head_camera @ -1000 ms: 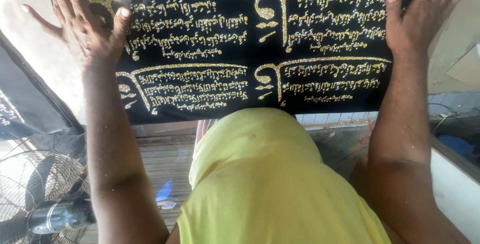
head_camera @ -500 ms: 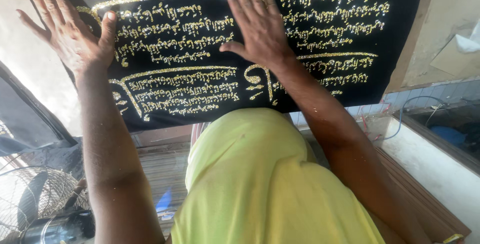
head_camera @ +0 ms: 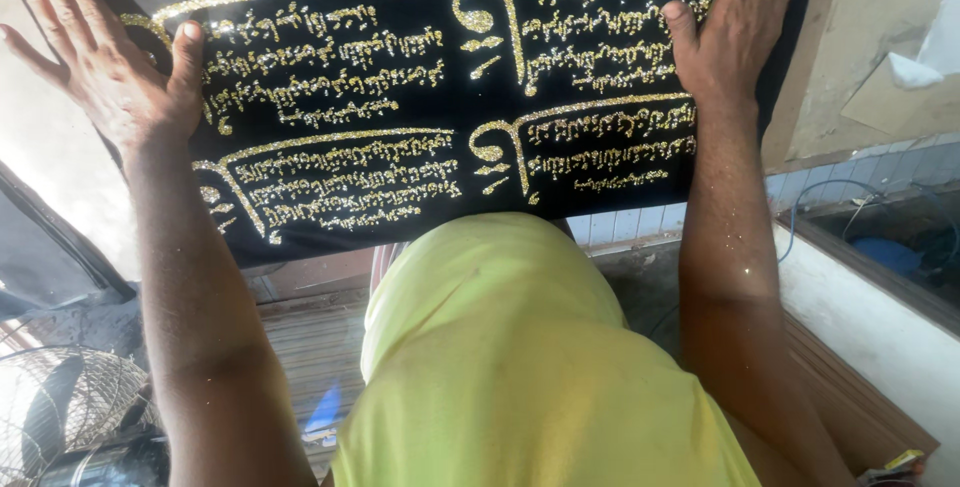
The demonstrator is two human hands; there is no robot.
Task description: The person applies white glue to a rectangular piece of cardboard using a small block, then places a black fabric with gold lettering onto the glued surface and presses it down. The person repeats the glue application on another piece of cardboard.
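left hand (head_camera: 105, 62), right hand (head_camera: 735, 27), flat on black cloth (head_camera: 400, 97)

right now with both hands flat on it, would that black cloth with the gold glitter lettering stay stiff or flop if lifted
Probably fairly stiff: the black cloth lies flat with a straight lower edge and no folds under the left hand and right hand, so it may be backed or stretched. It looks light for its size. Gold specks on the forearms suggest the glitter sheds, so rubbing could damage it.

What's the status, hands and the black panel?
Left hand flat on black glitter panel, left edge. Right hand flat near its right edge. Nothing between them.
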